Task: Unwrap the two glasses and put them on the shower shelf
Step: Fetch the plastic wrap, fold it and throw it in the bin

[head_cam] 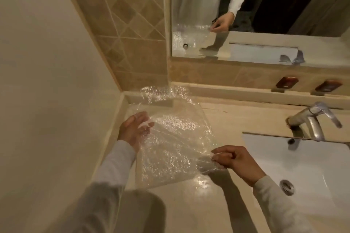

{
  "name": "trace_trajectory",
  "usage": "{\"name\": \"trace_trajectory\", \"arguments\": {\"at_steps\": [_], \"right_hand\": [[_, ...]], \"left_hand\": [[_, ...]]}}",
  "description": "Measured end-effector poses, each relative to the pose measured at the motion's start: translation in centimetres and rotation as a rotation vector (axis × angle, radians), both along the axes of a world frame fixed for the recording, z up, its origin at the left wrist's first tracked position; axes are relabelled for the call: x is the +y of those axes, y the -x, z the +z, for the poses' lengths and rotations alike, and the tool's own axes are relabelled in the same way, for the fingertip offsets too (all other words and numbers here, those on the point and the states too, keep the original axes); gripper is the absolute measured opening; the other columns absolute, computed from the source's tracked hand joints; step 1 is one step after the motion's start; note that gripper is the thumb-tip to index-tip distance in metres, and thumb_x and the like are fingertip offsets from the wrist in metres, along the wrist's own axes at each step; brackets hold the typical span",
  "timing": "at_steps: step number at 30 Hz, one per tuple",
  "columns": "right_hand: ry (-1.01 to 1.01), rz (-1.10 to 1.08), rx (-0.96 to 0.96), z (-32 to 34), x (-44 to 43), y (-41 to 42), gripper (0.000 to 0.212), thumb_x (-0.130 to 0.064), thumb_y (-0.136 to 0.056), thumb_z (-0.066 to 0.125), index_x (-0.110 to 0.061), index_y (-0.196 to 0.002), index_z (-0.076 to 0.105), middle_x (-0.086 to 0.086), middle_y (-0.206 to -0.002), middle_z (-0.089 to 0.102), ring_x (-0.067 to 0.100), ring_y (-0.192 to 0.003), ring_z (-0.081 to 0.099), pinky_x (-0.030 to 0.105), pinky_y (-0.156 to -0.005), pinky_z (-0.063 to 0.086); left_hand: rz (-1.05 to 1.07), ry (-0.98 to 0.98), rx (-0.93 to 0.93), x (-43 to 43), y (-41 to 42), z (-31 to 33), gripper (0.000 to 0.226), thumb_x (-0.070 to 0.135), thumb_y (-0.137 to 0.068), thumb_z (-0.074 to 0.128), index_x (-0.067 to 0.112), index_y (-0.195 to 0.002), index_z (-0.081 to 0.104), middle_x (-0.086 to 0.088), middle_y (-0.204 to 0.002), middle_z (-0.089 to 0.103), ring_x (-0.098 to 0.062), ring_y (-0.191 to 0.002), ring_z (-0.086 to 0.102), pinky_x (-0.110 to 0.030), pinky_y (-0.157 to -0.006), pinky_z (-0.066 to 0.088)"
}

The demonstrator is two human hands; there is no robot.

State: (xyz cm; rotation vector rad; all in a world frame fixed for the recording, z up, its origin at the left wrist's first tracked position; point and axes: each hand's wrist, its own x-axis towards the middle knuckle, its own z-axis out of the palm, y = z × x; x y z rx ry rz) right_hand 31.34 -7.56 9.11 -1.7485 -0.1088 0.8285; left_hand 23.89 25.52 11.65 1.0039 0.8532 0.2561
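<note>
While your right hand [233,161] pinches a corner of the bubble wrap [174,149] left of the sink [303,166], your left hand [133,131] touches its opposite edge, grip unclear.

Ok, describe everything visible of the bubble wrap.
The bubble wrap is a clear, glossy plastic sheet dotted with small bubbles, creased. It is held spread open over the beige countertop, its far end curling up near the tiled wall. The left hand touches its left edge; the right hand pinches its near right corner.
</note>
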Motion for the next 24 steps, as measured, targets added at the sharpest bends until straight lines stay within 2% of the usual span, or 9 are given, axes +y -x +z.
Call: {"name": "trace_trajectory", "arguments": {"at_steps": [3, 5, 8, 10, 12, 14, 17, 20, 24], "right_hand": [[0.001, 0.027, -0.046, 0.3, -3.2, 0.5, 0.019, 0.001, -0.084, 0.078, -0.014, -0.095, 0.081, 0.015, -0.083, 0.079, 0.027, -0.082, 0.077, 0.034, -0.08, 0.063], [0.01, 0.139, -0.028, 0.5, -5.1, 1.1, 0.022, 0.005, -0.083, 0.078, -0.015, -0.091, 0.081, 0.007, -0.075, 0.076, 0.018, -0.076, 0.072, 0.029, -0.077, 0.059], [-0.02, 0.308, 0.109, 1.8, -7.1, 1.7, 0.015, -0.01, -0.086, 0.08, -0.018, -0.098, 0.077, 0.004, -0.085, 0.075, 0.015, -0.084, 0.07, 0.019, -0.083, 0.052], [-0.107, 0.126, 0.204, 2.4, -6.8, 1.2, 0.032, -0.028, -0.089, 0.072, -0.018, -0.119, 0.071, 0.005, -0.11, 0.079, 0.017, -0.104, 0.075, 0.023, -0.088, 0.056], [-0.245, -0.144, 0.267, 2.8, -5.7, 0.3, 0.04, -0.037, -0.092, 0.064, -0.013, -0.124, 0.068, 0.007, -0.119, 0.077, 0.022, -0.111, 0.073, 0.032, -0.096, 0.056], [-0.364, -0.351, 0.295, 3.5, -4.3, -0.4, 0.03, -0.03, -0.095, 0.067, -0.007, -0.114, 0.071, 0.009, -0.111, 0.078, 0.024, -0.104, 0.074, 0.034, -0.094, 0.056], [-0.37, -0.529, 0.139, 4.7, -3.6, -0.3, 0.007, -0.008, -0.091, 0.072, -0.006, -0.097, 0.077, 0.008, -0.088, 0.078, 0.02, -0.084, 0.069, 0.023, -0.073, 0.059], [-0.334, -0.614, -0.036, 6.2, -4.3, 1.0, 0.007, -0.004, -0.089, 0.073, -0.006, -0.094, 0.077, 0.009, -0.086, 0.078, 0.018, -0.078, 0.07, 0.022, -0.069, 0.06], [-0.331, -0.692, -0.136, 7.6, -6.0, 3.7, 0.016, -0.008, -0.092, 0.071, 0.001, -0.105, 0.075, 0.017, -0.093, 0.077, 0.016, -0.077, 0.07, 0.023, -0.071, 0.06]], "left_hand": [[-0.019, -0.095, 0.042, -1.9, -0.6, 0.8, 0.027, 0.009, -0.088, 0.069, -0.002, -0.113, 0.068, -0.018, -0.114, 0.073, -0.027, -0.086, 0.07, -0.032, -0.071, 0.051], [-0.038, -0.114, 0.006, -3.2, -0.7, 1.4, 0.021, 0.006, -0.087, 0.069, 0.0, -0.107, 0.068, -0.019, -0.112, 0.073, -0.029, -0.093, 0.071, -0.031, -0.072, 0.052], [-0.164, -0.119, -0.077, -5.6, -0.3, 2.2, 0.036, 0.005, -0.083, 0.074, 0.008, -0.118, 0.064, -0.019, -0.104, 0.075, -0.025, -0.082, 0.072, -0.026, -0.067, 0.057], [-0.316, -0.151, -0.116, -6.9, 0.1, 2.5, 0.037, 0.005, -0.084, 0.073, 0.014, -0.119, 0.064, -0.015, -0.099, 0.076, -0.025, -0.077, 0.072, -0.024, -0.064, 0.054], [-0.449, -0.153, -0.135, -8.1, 0.4, 2.7, 0.032, 0.004, -0.087, 0.07, 0.015, -0.116, 0.065, -0.015, -0.095, 0.076, -0.026, -0.072, 0.072, -0.024, -0.061, 0.051], [-0.531, -0.186, -0.127, -8.9, 0.9, 2.8, 0.026, 0.001, -0.089, 0.066, 0.011, -0.113, 0.066, -0.017, -0.093, 0.076, -0.028, -0.069, 0.072, -0.023, -0.057, 0.05], [-0.54, -0.283, -0.069, -9.0, 1.6, 2.5, 0.02, 0.002, -0.088, 0.067, 0.006, -0.108, 0.069, -0.02, -0.093, 0.076, -0.026, -0.064, 0.071, -0.024, -0.053, 0.048], [-0.483, -0.305, -0.025, -8.8, 1.9, 1.9, 0.013, 0.008, -0.089, 0.068, 0.003, -0.1, 0.072, -0.018, -0.093, 0.077, -0.023, -0.06, 0.07, -0.022, -0.052, 0.049], [-0.573, -0.283, -0.042, -10.1, 1.9, 1.7, 0.016, 0.015, -0.092, 0.066, 0.001, -0.095, 0.073, -0.018, -0.089, 0.077, -0.026, -0.064, 0.072, -0.027, -0.058, 0.052]]}}
